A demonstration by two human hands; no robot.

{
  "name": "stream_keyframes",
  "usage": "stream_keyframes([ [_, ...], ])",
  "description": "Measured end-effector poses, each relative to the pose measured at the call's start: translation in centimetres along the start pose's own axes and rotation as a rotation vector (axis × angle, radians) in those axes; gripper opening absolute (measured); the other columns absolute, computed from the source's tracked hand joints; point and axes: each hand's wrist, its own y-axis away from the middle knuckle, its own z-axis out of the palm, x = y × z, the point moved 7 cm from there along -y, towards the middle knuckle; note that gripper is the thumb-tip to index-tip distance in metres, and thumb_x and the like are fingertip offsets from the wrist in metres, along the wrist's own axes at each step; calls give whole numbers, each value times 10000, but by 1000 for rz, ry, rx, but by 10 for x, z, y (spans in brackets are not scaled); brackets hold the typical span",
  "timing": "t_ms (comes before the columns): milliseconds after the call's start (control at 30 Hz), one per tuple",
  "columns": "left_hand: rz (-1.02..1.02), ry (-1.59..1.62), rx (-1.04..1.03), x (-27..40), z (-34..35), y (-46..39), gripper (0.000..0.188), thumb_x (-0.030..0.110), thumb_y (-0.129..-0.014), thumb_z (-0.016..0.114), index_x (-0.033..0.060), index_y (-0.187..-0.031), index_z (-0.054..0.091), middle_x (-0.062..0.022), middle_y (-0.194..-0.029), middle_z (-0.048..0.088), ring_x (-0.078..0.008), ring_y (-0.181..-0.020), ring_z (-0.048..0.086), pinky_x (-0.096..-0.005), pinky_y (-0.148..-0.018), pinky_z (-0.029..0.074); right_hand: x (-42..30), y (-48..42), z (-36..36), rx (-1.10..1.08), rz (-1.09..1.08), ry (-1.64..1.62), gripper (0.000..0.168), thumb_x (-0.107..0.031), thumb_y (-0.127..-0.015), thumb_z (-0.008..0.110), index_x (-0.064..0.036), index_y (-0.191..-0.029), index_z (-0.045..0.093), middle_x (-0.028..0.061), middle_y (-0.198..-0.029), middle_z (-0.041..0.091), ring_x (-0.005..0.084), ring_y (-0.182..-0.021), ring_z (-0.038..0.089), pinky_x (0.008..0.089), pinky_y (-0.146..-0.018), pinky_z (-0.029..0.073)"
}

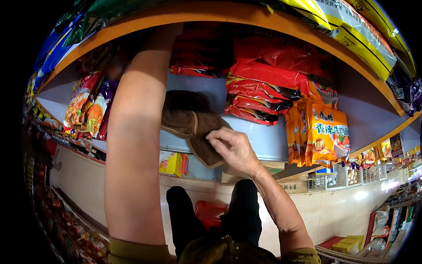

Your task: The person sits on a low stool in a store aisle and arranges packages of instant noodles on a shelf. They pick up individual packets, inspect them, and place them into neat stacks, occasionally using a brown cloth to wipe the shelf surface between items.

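A brown cloth with a tan border lies rumpled on the grey-blue shelf, one corner hanging over the front edge. My right hand is over its right part, with thumb and index fingertip close together against the fabric; whether they pinch it is unclear. My left forearm reaches far into the shelf, and the left hand is out of view in the dark beneath the upper board. Red noodle packets are stacked right of the cloth, and more red packets sit behind it. Orange noodle packets stand at the right front.
An orange-edged upper shelf arches over both arms. Colourful packets stand left of my left forearm. Below are a yellow box, a cardboard box, white baskets of eggs and a red object between my legs.
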Motion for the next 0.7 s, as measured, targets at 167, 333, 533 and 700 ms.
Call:
stream_keyframes([
  [167,10,-53,-12,-2,-3,-1,408,283,-887,537,44,-1214,489,-115,-1077,553,-219,-948,542,-389,-823,456,0,0,1,-6,9,-8,121,-49,-826,561,16,-914,612,120,-783,607,217,-664,577,304,-599,465],
  [333,41,-197,-52,-4,-8,9,426,292,-888,538,40,-1228,487,-120,-1090,552,-223,-959,542,-390,-834,453,2,1,-3,-6,61,2,155,-32,-819,591,0,-968,616,112,-860,610,218,-793,594,301,-713,479],
  [533,13,-922,-364,-24,-18,63,448,302,-888,538,35,-1243,483,-125,-1107,551,-228,-973,541,-391,-847,449,-19,4,20,78,-269,590,363,-202,-743,659,-55,-1068,591,101,-1027,562,261,-1028,477,403,-822,341],
  [700,43,-1146,-853,-57,-62,187,465,402,-835,570,16,-1092,603,-202,-1057,613,-325,-1001,578,-365,-887,424,-6,4,31,31,-231,835,464,-384,-793,594,-91,-1152,565,79,-1055,545,227,-1026,464,422,-798,334],
])
